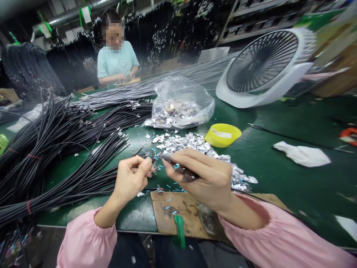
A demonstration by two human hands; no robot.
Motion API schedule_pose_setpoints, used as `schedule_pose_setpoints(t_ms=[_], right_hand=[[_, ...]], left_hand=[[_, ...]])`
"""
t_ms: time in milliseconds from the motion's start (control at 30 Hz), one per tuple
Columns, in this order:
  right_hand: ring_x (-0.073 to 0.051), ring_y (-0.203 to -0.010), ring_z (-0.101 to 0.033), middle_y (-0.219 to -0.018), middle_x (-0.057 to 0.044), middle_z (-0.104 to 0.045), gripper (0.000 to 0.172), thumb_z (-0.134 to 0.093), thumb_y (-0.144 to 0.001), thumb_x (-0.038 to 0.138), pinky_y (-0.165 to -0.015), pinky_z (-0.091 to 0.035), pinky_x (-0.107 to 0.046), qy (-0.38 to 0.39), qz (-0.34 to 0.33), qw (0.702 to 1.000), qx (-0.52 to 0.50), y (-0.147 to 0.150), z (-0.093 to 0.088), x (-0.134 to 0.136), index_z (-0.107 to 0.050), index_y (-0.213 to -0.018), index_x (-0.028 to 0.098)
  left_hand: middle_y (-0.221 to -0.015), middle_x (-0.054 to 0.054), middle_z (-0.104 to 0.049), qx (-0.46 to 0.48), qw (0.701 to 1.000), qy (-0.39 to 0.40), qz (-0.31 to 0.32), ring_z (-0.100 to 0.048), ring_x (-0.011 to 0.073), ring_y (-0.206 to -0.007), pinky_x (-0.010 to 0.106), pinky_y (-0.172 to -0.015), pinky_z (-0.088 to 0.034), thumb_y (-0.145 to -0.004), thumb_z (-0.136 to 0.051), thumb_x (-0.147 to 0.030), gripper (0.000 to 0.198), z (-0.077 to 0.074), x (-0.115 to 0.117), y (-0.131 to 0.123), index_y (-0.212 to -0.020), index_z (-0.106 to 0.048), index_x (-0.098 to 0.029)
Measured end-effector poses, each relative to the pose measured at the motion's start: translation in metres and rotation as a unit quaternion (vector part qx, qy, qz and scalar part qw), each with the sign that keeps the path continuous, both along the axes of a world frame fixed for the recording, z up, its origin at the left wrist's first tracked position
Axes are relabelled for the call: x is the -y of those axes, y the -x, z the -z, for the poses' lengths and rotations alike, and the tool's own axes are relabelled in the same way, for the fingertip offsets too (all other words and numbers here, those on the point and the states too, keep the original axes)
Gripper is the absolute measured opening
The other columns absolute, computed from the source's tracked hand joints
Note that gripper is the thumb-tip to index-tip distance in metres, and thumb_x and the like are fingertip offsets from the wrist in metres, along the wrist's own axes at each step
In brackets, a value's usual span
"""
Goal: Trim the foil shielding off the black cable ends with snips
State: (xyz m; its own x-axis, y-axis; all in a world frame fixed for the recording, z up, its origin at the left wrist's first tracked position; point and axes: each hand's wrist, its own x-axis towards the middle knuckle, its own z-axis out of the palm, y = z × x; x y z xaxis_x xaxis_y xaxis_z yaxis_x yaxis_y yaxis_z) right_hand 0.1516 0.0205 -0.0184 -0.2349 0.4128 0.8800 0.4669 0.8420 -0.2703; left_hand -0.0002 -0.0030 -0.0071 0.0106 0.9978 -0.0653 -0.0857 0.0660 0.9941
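Observation:
My left hand (129,180) is closed in a pinch on the end of a black cable (153,160), where thin coloured wires show. In my right hand (206,175) is a dark hand tool (189,174) with a grey tip, its kind partly hidden by the fingers. The tool's tip comes close to the wires at my left fingertips; I cannot tell whether they touch. Below and around the fingertips lie small blue wire scraps (169,186). A pile of crumpled silver foil pieces (185,143) spreads just beyond my hands.
Black cable bundles (83,173) cover the left side. A clear plastic bag (195,98) of foil scraps stands behind the pile, near a yellow dish (223,136) and a white fan (262,63). Cardboard (164,212) lies at the front edge. Another person (117,61) works across the table.

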Motion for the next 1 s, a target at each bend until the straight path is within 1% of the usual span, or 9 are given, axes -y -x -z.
schedule_pose_setpoints(t_ms=[67, 133, 200, 300, 367, 433, 600, 800, 1000], right_hand=[[-0.011, -0.057, -0.06, -0.067, -0.004, -0.066, 0.009, -0.06, -0.077, 0.008, -0.051, -0.046, -0.02, -0.016, 0.007, 1.0, 0.011, 0.0, 0.001, 0.0, -0.063, -0.08, 0.016], [-0.01, -0.056, -0.059, -0.066, -0.004, -0.065, 0.008, -0.059, -0.077, 0.009, -0.051, -0.046, -0.02, 0.007, 0.004, 1.0, 0.003, 0.001, -0.001, 0.0, -0.062, -0.078, 0.016], [-0.01, -0.053, -0.057, -0.062, -0.003, -0.062, 0.007, -0.058, -0.076, 0.011, -0.048, -0.045, -0.02, 0.065, -0.003, 0.998, -0.018, 0.002, -0.005, -0.001, -0.061, -0.073, 0.016], [-0.008, -0.045, -0.05, -0.054, 0.0, -0.057, 0.014, -0.057, -0.074, 0.012, -0.041, -0.039, -0.018, 0.167, -0.011, 0.984, -0.053, 0.002, -0.01, -0.002, -0.058, -0.061, 0.017], [-0.007, -0.042, -0.046, -0.05, 0.002, -0.054, 0.017, -0.056, -0.074, 0.014, -0.039, -0.037, -0.018, 0.214, -0.021, 0.974, -0.076, 0.002, -0.011, -0.002, -0.057, -0.058, 0.017], [-0.007, -0.041, -0.044, -0.048, 0.002, -0.053, 0.017, -0.057, -0.075, 0.017, -0.038, -0.035, -0.018, 0.231, -0.028, 0.969, -0.087, 0.003, -0.012, -0.002, -0.059, -0.058, 0.017], [-0.007, -0.041, -0.044, -0.05, 0.001, -0.056, 0.013, -0.059, -0.071, 0.015, -0.038, -0.033, -0.019, 0.215, -0.029, 0.973, -0.072, 0.005, -0.014, 0.001, -0.061, -0.059, 0.015], [-0.007, -0.039, -0.043, -0.049, 0.002, -0.058, 0.013, -0.059, -0.068, 0.019, -0.035, -0.031, -0.019, 0.307, -0.048, 0.943, -0.121, 0.006, -0.017, 0.001, -0.062, -0.056, 0.016], [-0.01, -0.041, -0.045, -0.045, 0.001, -0.055, 0.013, -0.061, -0.063, 0.026, -0.035, -0.036, -0.02, 0.379, -0.047, 0.912, -0.148, 0.004, -0.015, -0.002, -0.064, -0.053, 0.017]], left_hand=[[-0.043, -0.006, -0.043, -0.012, 1.0, -0.005, -0.004, -0.029, 0.0012, -0.029, 0.016, -0.03, -0.016, -0.064, -0.066, -0.056, 0.046, 0.004, 0.001, -0.001, -0.054, -0.05, -0.014], [-0.043, -0.006, -0.043, -0.044, 0.999, -0.025, -0.013, -0.03, 0.0021, -0.03, 0.017, -0.031, -0.018, -0.07, -0.063, -0.051, 0.041, 0.008, 0.002, -0.002, -0.056, -0.051, -0.015], [-0.045, -0.005, -0.045, -0.106, 0.991, -0.078, -0.033, -0.034, 0.0034, -0.035, 0.017, -0.035, -0.023, -0.075, -0.061, -0.042, 0.034, 0.011, 0.005, -0.003, -0.057, -0.053, -0.015], [-0.051, -0.003, -0.05, -0.216, 0.956, -0.184, -0.071, -0.043, 0.0056, -0.046, 0.018, -0.043, -0.031, -0.077, -0.061, -0.029, 0.024, 0.012, 0.008, -0.005, -0.058, -0.056, -0.015], [-0.054, -0.003, -0.051, -0.249, 0.939, -0.221, -0.085, -0.045, 0.0062, -0.049, 0.019, -0.046, -0.033, -0.077, -0.061, -0.025, 0.022, 0.012, 0.008, -0.005, -0.058, -0.056, -0.015], [-0.054, -0.004, -0.051, -0.245, 0.939, -0.225, -0.093, -0.044, 0.0061, -0.048, 0.019, -0.045, -0.033, -0.077, -0.061, -0.025, 0.021, 0.011, 0.008, -0.004, -0.058, -0.056, -0.015], [-0.053, -0.004, -0.051, -0.22, 0.947, -0.21, -0.101, -0.044, 0.0062, -0.045, 0.019, -0.043, -0.033, -0.079, -0.06, -0.029, 0.025, 0.012, 0.006, -0.002, -0.059, -0.055, -0.015], [-0.054, -0.003, -0.05, -0.248, 0.935, -0.227, -0.112, -0.043, 0.0071, -0.048, 0.02, -0.045, -0.032, -0.079, -0.061, -0.029, 0.024, 0.012, 0.008, -0.003, -0.06, -0.056, -0.016], [-0.056, -0.003, -0.051, -0.294, 0.909, -0.261, -0.139, -0.046, 0.0087, -0.05, 0.022, -0.047, -0.034, -0.079, -0.06, -0.028, 0.023, 0.014, 0.009, -0.004, -0.061, -0.055, -0.017]])
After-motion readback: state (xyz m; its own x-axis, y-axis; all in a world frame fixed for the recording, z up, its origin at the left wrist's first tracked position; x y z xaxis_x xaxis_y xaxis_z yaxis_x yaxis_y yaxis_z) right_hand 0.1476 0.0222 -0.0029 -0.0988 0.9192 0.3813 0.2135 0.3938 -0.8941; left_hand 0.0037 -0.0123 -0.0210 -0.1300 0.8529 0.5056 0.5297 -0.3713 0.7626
